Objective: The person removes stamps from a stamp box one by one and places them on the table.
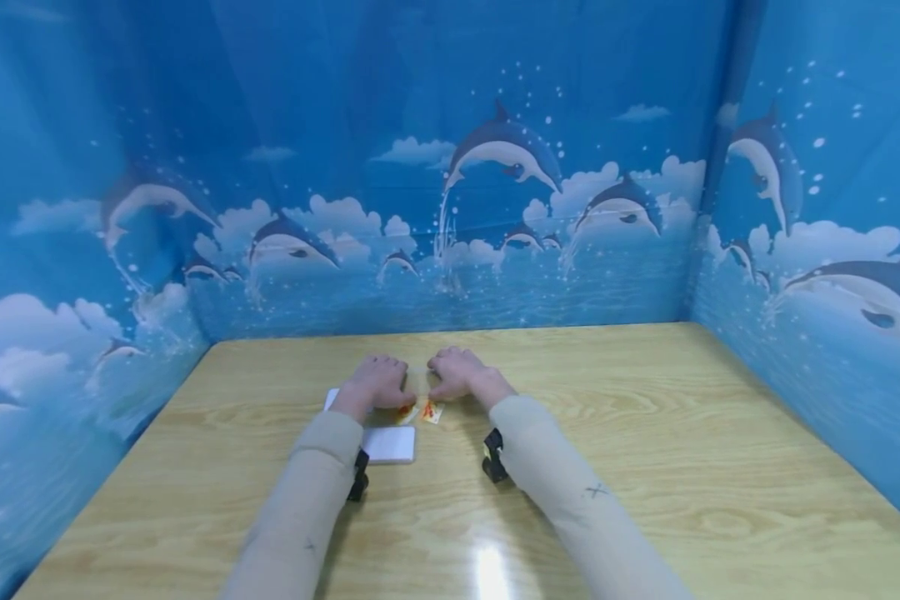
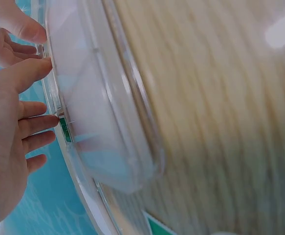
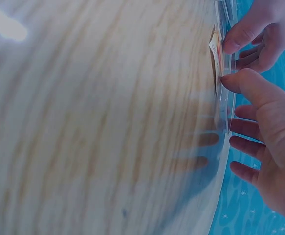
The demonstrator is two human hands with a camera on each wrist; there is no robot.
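Observation:
My left hand (image 1: 378,383) and right hand (image 1: 461,375) face each other near the back of the table. Between them lies a flat clear plastic case (image 3: 224,105), mostly see-through and partly covered by the hands. Both hands grip it at opposite ends, thumbs at the near edge and the other fingers farther back. A small card (image 1: 432,411) with red and orange print sits by the right thumb. Another colourful printed piece (image 1: 407,412) shows beside the left thumb. In the left wrist view, a clear box with white contents (image 2: 93,98) stands close in front of the left hand.
That box also shows in the head view as a white rectangle (image 1: 390,445) by the left wrist. A second white item (image 1: 332,398) peeks out behind the left hand. Dolphin-print curtains (image 1: 420,167) border the wooden table (image 1: 645,433) at the back and sides.

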